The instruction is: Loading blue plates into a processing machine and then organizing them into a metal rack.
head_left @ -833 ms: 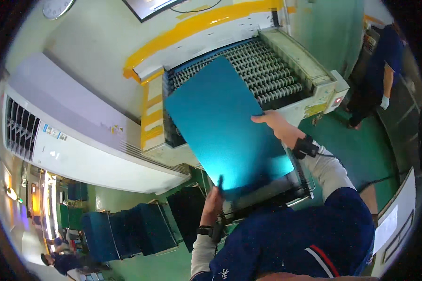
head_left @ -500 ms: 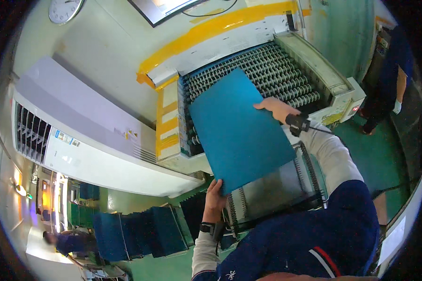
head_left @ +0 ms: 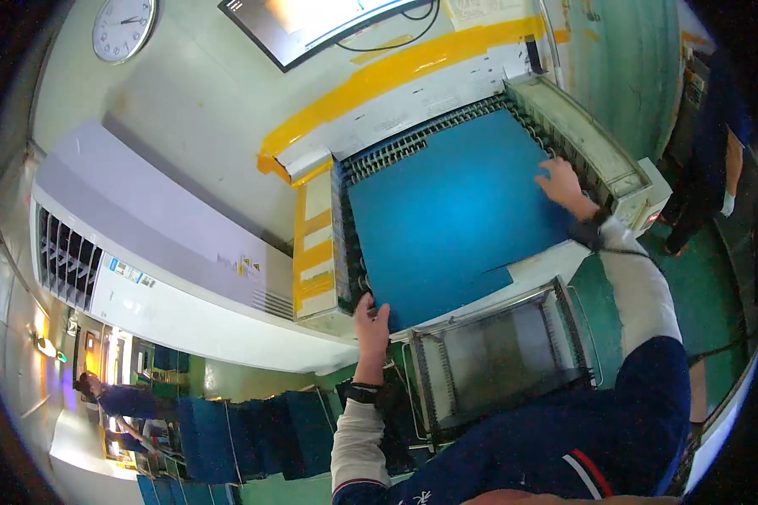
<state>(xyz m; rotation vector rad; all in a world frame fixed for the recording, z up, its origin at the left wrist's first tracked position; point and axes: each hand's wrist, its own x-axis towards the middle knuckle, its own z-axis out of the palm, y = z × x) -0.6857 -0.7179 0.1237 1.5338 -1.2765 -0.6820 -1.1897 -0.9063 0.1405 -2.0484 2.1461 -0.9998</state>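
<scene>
Two flat blue panels, one on the left (head_left: 417, 231) and one on the right (head_left: 514, 185), lie side by side on a bed of rollers (head_left: 387, 160). Small steps in their far and near edges mark them apart; whether they overlap I cannot tell. My left hand (head_left: 371, 328) is at the near left corner of the left panel, thumb and fingers apart. At the right panel's outer edge is my right hand (head_left: 567, 187), its fingers spread and bent. Neither hand is closed round a panel.
A metal-framed rack (head_left: 501, 358) stands just below the rollers' near edge. The machine's side walls (head_left: 585, 135) flank the rollers. A white air conditioner (head_left: 177, 227) lies leftward, with dark blue panels in racks (head_left: 253, 429) beyond. A person (head_left: 716, 160) stands at right.
The blue panel, held raised and tilted in both hands before, has come down onto the rollers. The blue surface is now wider, showing two panels. My right hand moved right; both hands loosened.
</scene>
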